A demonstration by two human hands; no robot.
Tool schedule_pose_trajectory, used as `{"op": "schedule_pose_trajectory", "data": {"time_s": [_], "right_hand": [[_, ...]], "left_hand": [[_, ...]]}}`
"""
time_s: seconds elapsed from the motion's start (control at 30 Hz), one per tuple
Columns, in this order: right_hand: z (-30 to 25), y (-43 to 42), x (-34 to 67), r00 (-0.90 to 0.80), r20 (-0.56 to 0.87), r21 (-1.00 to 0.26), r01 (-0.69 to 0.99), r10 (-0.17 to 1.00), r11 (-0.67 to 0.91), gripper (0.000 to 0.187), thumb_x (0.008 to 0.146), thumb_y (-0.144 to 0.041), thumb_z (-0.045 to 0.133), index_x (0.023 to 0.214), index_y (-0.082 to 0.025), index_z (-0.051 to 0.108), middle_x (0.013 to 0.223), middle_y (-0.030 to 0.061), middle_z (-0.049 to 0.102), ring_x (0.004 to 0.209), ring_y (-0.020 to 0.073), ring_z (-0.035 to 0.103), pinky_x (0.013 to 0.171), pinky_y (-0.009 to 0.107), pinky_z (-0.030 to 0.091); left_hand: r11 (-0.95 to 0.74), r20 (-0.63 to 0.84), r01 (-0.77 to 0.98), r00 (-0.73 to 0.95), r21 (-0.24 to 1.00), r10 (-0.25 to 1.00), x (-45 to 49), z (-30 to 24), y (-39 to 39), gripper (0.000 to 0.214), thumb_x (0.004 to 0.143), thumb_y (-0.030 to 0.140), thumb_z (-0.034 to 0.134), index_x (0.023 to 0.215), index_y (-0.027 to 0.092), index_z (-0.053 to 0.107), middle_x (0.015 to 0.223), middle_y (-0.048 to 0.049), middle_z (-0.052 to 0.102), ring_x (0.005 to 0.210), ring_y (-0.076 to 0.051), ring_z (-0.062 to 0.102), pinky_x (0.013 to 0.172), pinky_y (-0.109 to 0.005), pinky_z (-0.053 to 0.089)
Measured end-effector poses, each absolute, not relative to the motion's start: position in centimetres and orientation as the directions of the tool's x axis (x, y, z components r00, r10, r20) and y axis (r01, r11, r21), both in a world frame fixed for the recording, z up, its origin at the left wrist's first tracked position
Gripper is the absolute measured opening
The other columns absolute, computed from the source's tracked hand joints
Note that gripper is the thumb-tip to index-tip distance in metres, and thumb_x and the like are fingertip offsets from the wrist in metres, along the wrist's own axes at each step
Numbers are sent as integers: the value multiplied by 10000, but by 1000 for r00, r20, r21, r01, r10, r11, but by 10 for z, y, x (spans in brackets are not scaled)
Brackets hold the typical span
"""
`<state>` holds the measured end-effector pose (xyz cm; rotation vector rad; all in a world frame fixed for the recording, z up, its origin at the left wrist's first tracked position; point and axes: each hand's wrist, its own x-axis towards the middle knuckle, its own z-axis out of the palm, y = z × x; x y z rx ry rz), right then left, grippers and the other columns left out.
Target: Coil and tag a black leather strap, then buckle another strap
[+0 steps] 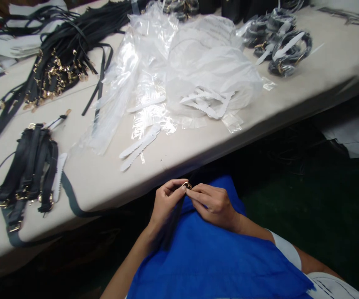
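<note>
Several bundles of black straps [26, 170] with gold clasps, spread over a cream desk [111, 178]; then crumpled clear plastic bags [148, 74] and white serrated strips [138, 147]; far right, bagged black strap coils [279, 50]. Below the desk edge, above blue cloth [198, 257], left hand [167, 203] and right hand [213, 203]: both grips closed, fingertips pinching a small gold buckle [186, 185] between them. Matte webbing, glossy film, dark floor [291, 207].
</note>
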<state>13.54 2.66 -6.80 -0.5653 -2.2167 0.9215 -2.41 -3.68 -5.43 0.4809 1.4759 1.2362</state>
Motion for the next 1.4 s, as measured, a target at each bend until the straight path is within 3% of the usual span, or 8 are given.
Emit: {"op": "schedule_pose_trajectory", "data": {"time_s": [0.2, 0.33, 0.47, 0.6, 0.73, 0.87, 1.2, 1.4], "right_hand": [[-63, 49, 138, -615, 317, -859, 137, 722, 494, 307, 912, -178, 549, 1183, -256, 670, 1180, 89, 653, 1134, 235, 577, 1008, 424, 451], [-69, 66, 140, -833, 15, -972, 118, 554, 204, 251, 939, -344, 547, 895, -194, 744, 804, 29, 706, 765, 158, 646, 767, 295, 505], [-79, 77, 152, -762, -112, -974, 211, 638, 80, 290, 891, -393, 611, 766, -159, 728, 718, 20, 679, 676, 143, 611, 649, 254, 458], [-80, 85, 166, -754, -186, -958, 283, 630, 55, 286, 909, -402, 578, 962, -178, 748, 907, 57, 729, 854, 192, 657, 789, 299, 486], [-70, 79, 162, -869, -201, -975, 220, 453, -11, 397, 872, -400, 639, 1229, -226, 651, 1197, 65, 690, 1098, 232, 625, 957, 344, 464], [-64, 76, 152, -886, -212, -976, 216, 413, -37, 377, 812, -413, 702, 1129, -210, 712, 1048, 61, 735, 931, 224, 663, 819, 319, 506], [-110, 119, 216, -532, -409, -883, 436, 741, -175, 446, 686, -493, 775, 1005, -182, 757, 635, 34, 639, 565, 154, 524, 541, 292, 437], [-149, 109, 226, -605, -541, -828, 503, 584, -247, 498, 712, -539, 740, 1011, -140, 739, 702, 79, 690, 642, 208, 607, 636, 349, 508]], "left_hand": [[453, -508, -354, -74, 818, 858, -40, -46, -38, 312, 719, 304, 798, 983, 154, 729, 888, -66, 744, 777, -145, 672, 738, -226, 511], [485, -504, -353, 43, 800, 863, -45, -39, -39, 287, 788, 342, 736, 1015, 168, 710, 923, -70, 730, 783, -153, 667, 738, -243, 507], [520, -503, -240, 130, 820, 854, -54, -30, -41, 294, 848, 348, 662, 1073, 164, 703, 885, -79, 721, 682, -132, 614, 659, -242, 478], [533, -526, -204, 94, 821, 845, -61, -24, -40, 360, 790, 283, 712, 1121, 146, 676, 862, -85, 718, 590, -113, 549, 565, -235, 430], [582, -563, -193, 147, 790, 813, -64, -29, -35, 440, 768, 283, 732, 1172, 143, 626, 776, -57, 690, 560, -103, 540, 525, -212, 401], [582, -551, -126, 210, 804, 807, -70, -31, -31, 375, 820, 345, 682, 1143, 156, 649, 716, -36, 659, 607, -127, 579, 573, -225, 431], [517, -517, -23, -93, 856, 851, -122, -34, -68, 353, 858, 397, 622, 1137, 192, 693, 758, -28, 676, 688, -134, 602, 672, -228, 481], [519, -520, -42, -12, 854, 854, -125, -31, -77, 460, 842, 323, 638, 1273, 167, 610, 933, -94, 714, 758, -166, 626, 758, -298, 505]]}}
